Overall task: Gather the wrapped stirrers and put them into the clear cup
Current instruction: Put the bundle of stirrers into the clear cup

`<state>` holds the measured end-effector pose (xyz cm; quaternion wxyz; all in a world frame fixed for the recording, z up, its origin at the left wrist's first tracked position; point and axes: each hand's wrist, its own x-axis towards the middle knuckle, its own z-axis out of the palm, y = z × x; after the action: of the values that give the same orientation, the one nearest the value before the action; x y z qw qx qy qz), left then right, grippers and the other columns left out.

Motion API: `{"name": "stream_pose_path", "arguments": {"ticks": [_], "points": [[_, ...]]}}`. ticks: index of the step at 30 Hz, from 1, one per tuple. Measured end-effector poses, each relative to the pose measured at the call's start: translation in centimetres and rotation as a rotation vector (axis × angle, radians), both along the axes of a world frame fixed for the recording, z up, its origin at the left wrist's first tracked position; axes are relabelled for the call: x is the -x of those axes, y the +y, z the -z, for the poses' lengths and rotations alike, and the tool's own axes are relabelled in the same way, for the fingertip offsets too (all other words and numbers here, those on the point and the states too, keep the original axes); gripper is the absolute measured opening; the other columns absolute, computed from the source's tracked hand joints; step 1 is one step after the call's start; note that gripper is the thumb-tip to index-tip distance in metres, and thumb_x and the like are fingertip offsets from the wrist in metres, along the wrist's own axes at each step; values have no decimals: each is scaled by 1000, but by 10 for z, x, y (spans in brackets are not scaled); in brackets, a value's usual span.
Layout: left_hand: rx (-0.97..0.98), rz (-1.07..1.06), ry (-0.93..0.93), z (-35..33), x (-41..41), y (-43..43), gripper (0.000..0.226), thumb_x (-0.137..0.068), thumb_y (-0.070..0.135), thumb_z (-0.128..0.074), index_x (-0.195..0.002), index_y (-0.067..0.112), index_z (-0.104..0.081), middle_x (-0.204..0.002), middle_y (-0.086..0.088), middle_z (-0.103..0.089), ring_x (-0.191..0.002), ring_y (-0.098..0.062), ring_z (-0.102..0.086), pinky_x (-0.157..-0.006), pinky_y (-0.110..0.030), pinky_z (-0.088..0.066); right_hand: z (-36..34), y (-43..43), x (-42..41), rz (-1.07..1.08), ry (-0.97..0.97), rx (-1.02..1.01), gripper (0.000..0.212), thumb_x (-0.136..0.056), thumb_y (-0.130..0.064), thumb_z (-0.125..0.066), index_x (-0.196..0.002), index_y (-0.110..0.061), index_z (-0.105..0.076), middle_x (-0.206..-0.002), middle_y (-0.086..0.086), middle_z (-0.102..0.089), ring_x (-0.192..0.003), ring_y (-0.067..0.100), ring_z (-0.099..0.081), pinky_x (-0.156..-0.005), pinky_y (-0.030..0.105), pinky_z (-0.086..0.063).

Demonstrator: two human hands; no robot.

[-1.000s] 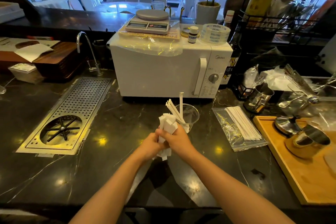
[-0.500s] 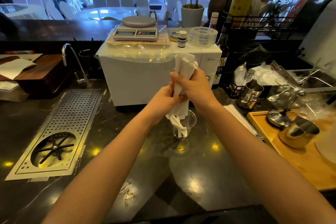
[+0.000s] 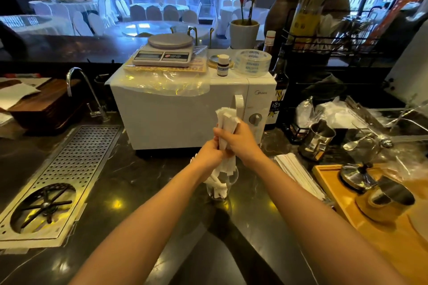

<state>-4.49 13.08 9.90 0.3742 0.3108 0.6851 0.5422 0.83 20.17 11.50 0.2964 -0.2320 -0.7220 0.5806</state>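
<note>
A bundle of white paper-wrapped stirrers (image 3: pixel 226 120) stands upright in both my hands, its lower ends inside the clear cup (image 3: pixel 232 180) on the dark counter. My left hand (image 3: pixel 208 155) is closed around the bundle just above the cup's rim. My right hand (image 3: pixel 240 141) grips it higher up, and the tops of the wrappers stick out above my fingers. More wrapped stirrers (image 3: pixel 296 171) lie in a flat pile on the counter to the right of the cup, partly hidden by my right forearm.
A white microwave (image 3: pixel 173 118) with a kitchen scale (image 3: pixel 164 52) on top stands right behind the cup. A perforated steel drain tray (image 3: pixel 69 169) lies at left. A wooden board (image 3: pixel 384 229) with steel pitchers (image 3: pixel 389 196) is at right.
My hands have brought the bundle from in front of me to above the cup, then lowered it a little, so its lower ends now sit in the cup. The camera came nearer.
</note>
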Motion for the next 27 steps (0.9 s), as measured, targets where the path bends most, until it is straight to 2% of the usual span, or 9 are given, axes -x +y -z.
{"name": "stream_pose_path", "arguments": {"ticks": [4,6,9,12,14,17,20,24,27], "points": [[33,12,18,12,3,2,39,-86,8,-50,-125,11,-46,-117,-13,-60,-112,-27,-56,-100,-49,-44,10,5,-1,-63,-17,-22,22,-81,-14,-64,-97,-21,-51,-82,-9,-57,-80,6,-57,-61,9,-48],[23,19,49,15,6,2,37,-86,7,-50,-123,12,-49,-114,-11,-61,-109,-25,-57,-98,-46,-46,12,7,-2,-83,-29,-59,25,-78,-15,-67,-96,-22,-51,-84,-10,-55,-79,2,-55,-63,10,-48],[1,26,114,14,8,2,35,-87,10,-51,-121,19,-49,-118,-6,-60,-107,-19,-56,-93,-37,-49,14,10,-4,-100,-43,-76,28,-78,-14,-67,-98,-23,-50,-88,-6,-57,-86,8,-57,-70,16,-49],[-32,43,213,15,9,4,41,-88,13,-51,-126,23,-45,-123,-1,-56,-111,-15,-52,-90,-28,-45,16,12,-5,-85,-110,-178,19,-83,-14,-62,-98,-20,-53,-95,1,-60,-91,14,-56,-71,14,-45],[-15,38,288,17,10,5,40,-88,13,-51,-127,19,-44,-126,-4,-55,-114,-17,-52,-89,-27,-44,20,13,-7,-74,-161,-284,14,-85,-13,-58,-100,-13,-58,-101,9,-61,-91,13,-54,-70,11,-42],[60,-12,451,24,15,5,31,-88,17,-50,-120,14,-49,-115,-12,-61,-99,-20,-58,-78,-28,-48,25,14,-11,-66,-229,-485,16,-89,-11,-51,-101,-6,-61,-107,13,-60,-92,12,-51,-77,16,-39],[142,-39,690,28,19,1,22,-88,22,-49,-108,14,-54,-103,-11,-64,-81,-16,-55,-62,-23,-41,31,15,-16,-99,-301,-555,21,-92,-13,-46,-106,-7,-60,-111,14,-59,-101,22,-54,-83,24,-39],[288,-52,1167,32,23,-2,29,-89,27,-42,-115,17,-52,-110,-7,-65,-103,-24,-55,-87,-38,-37,40,13,-22,-201,-425,-725,29,-95,-18,-40,-119,-11,-54,-121,12,-59,-114,26,-50,-95,36,-41],[392,-18,1156,34,23,-5,44,-92,27,-35,-135,17,-33,-126,-6,-57,-122,-23,-43,-102,-43,-25,44,13,-25,-210,-465,-820,35,-93,-22,-43,-127,-15,-46,-129,9,-55,-120,25,-46,-99,40,-40]]}}
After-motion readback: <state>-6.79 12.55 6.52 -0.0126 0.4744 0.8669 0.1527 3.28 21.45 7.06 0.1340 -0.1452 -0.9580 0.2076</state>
